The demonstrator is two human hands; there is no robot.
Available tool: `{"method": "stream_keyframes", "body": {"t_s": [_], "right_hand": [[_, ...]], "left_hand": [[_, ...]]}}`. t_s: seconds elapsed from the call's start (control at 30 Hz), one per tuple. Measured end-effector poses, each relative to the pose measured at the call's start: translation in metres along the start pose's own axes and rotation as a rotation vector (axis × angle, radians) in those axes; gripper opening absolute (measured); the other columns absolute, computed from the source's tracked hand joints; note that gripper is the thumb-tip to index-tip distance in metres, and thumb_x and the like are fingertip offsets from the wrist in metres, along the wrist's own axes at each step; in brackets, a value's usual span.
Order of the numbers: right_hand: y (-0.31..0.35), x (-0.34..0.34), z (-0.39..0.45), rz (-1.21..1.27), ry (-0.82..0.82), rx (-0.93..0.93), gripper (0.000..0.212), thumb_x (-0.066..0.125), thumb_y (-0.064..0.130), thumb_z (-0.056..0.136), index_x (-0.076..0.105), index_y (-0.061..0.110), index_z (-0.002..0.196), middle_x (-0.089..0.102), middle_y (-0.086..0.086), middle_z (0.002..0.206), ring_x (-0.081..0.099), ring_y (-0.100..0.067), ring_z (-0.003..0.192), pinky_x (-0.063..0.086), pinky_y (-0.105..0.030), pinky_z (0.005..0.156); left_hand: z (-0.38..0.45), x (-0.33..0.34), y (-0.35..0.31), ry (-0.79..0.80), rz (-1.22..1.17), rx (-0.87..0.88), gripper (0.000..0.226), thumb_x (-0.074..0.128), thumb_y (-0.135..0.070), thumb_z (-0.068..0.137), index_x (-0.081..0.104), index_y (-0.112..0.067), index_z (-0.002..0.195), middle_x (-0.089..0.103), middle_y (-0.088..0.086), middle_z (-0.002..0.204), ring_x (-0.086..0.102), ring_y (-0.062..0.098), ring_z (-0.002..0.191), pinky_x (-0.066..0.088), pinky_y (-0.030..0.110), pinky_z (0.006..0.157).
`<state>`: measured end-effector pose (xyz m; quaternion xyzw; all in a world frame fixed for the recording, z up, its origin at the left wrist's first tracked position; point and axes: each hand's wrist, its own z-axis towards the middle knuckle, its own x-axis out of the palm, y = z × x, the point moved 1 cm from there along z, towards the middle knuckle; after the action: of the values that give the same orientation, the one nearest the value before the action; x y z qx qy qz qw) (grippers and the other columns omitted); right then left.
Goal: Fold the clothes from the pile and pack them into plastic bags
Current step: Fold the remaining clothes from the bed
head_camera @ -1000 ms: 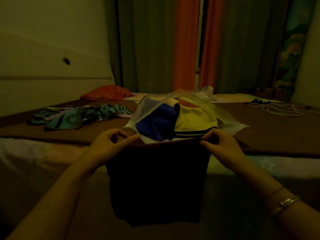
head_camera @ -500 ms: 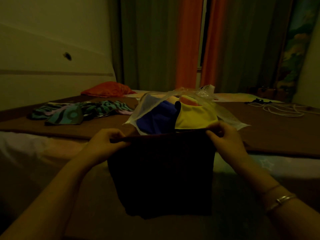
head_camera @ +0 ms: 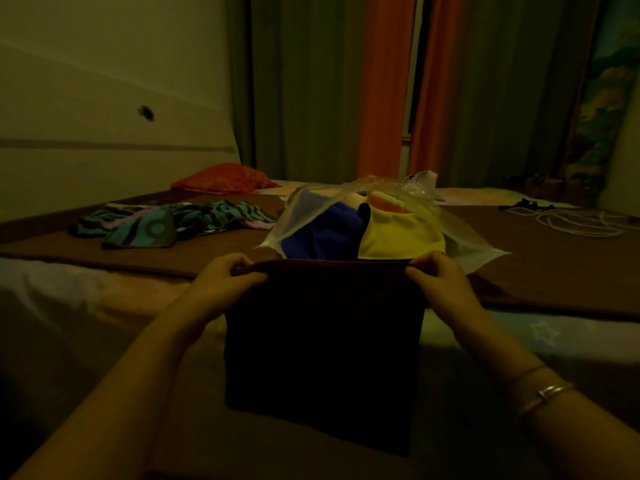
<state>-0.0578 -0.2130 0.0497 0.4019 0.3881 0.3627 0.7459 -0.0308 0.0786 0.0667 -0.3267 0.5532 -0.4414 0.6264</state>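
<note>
A dark maroon garment [head_camera: 322, 341] hangs in front of me, folded into a rough rectangle. My left hand [head_camera: 225, 282] pinches its top left corner and my right hand [head_camera: 440, 282] pinches its top right corner, pulling the top edge taut. Just behind it on the bed lies a clear plastic bag [head_camera: 460, 237] holding a blue garment [head_camera: 322, 233], a yellow one [head_camera: 401, 237] and an orange piece. A pile of teal striped clothes [head_camera: 166, 225] lies at the left on the brown blanket [head_camera: 554, 268].
An orange cushion [head_camera: 225, 178] sits near the wall at the back left. A white cord [head_camera: 578, 221] and a small dark item lie at the right. Green and orange curtains hang behind the bed. The room is dim.
Both hands have lifted the dark garment slightly and stretched its top edge straight; the lower part has been drawn up and looks shorter.
</note>
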Motion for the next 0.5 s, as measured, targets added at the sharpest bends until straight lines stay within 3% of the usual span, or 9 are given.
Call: {"method": "stream_keyframes", "body": {"t_s": [0.1,0.17,0.23,0.37,0.5], "right_hand": [[0.016,0.008,-0.007,0.17,0.119,0.029,0.009,0.058,0.013,0.093,0.061,0.008,0.099,0.064,-0.003,0.089,0.062,-0.015,0.083,0.048,-0.015,0.059],[0.027,0.013,-0.012,0.233,0.212,0.001,0.014,0.058,0.017,0.093,0.066,0.009,0.102,0.068,-0.003,0.092,0.065,-0.014,0.085,0.051,-0.015,0.063],[0.036,0.018,-0.016,0.271,0.283,-0.02,0.016,0.059,0.02,0.092,0.068,0.013,0.103,0.07,-0.004,0.097,0.067,-0.016,0.091,0.053,-0.021,0.069],[0.049,0.027,-0.019,0.296,0.462,-0.117,0.017,0.059,0.015,0.091,0.069,0.009,0.104,0.073,-0.002,0.095,0.069,-0.012,0.089,0.052,-0.018,0.067],[0.055,0.033,-0.02,0.314,0.505,-0.162,0.014,0.059,0.012,0.09,0.068,0.009,0.101,0.072,0.001,0.091,0.069,-0.009,0.085,0.05,-0.015,0.066]], "left_hand": [[-0.002,0.014,-0.008,0.032,0.008,0.001,0.007,0.058,-0.017,0.091,0.056,-0.01,0.092,0.064,0.011,0.093,0.063,0.021,0.081,0.05,0.033,0.07],[-0.008,0.027,-0.019,0.119,0.019,0.066,0.014,0.062,-0.02,0.089,0.058,-0.012,0.1,0.064,0.004,0.095,0.064,0.011,0.081,0.051,0.025,0.068],[-0.017,0.037,-0.032,0.231,-0.006,0.122,0.03,0.069,-0.03,0.083,0.06,-0.019,0.109,0.063,-0.003,0.098,0.065,0.0,0.078,0.052,0.015,0.062],[-0.023,0.046,-0.044,0.352,-0.004,0.182,0.06,0.075,-0.047,0.064,0.058,-0.038,0.121,0.063,-0.008,0.108,0.065,0.005,0.095,0.055,0.02,0.075],[-0.024,0.052,-0.047,0.344,-0.051,0.251,0.03,0.075,-0.022,0.078,0.068,-0.023,0.106,0.072,-0.007,0.092,0.068,0.002,0.083,0.052,0.013,0.067]]}}
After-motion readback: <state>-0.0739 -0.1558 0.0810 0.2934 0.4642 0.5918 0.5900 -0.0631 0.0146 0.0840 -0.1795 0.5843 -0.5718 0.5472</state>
